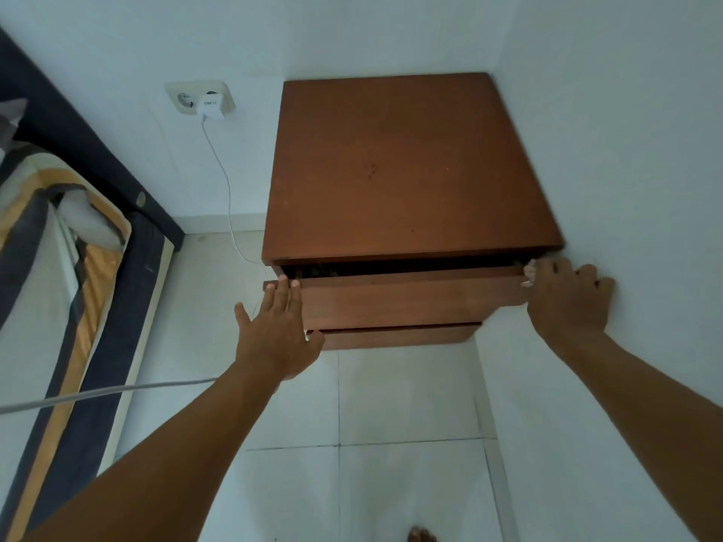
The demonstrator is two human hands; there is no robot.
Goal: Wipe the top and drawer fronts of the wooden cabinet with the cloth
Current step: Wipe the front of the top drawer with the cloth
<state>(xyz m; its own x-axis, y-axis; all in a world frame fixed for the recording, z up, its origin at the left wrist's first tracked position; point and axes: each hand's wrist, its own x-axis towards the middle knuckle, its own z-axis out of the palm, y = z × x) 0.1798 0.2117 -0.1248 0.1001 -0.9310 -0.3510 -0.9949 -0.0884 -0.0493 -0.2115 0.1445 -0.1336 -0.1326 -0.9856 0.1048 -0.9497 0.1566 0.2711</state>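
Note:
The brown wooden cabinet [407, 162] stands in the room's corner, its top bare. Its top drawer [410, 297] is pulled out a little, leaving a dark gap under the top. My left hand [276, 330] reaches to the drawer's left end, with straight fingers touching the front's upper edge. My right hand [567, 297] is at the drawer's right end, next to the wall, its fingers curled round the front's edge. Something small and pale shows at those fingertips, and I cannot tell what it is. The lower drawer front [395, 336] is closed. No cloth is plainly in view.
A white wall [626, 170] runs tight along the cabinet's right side. To the left a wall socket [199, 97] holds a white charger whose cable [227, 197] hangs down to the tiled floor [391, 424]. A bed [58, 275] with striped bedding stands further left.

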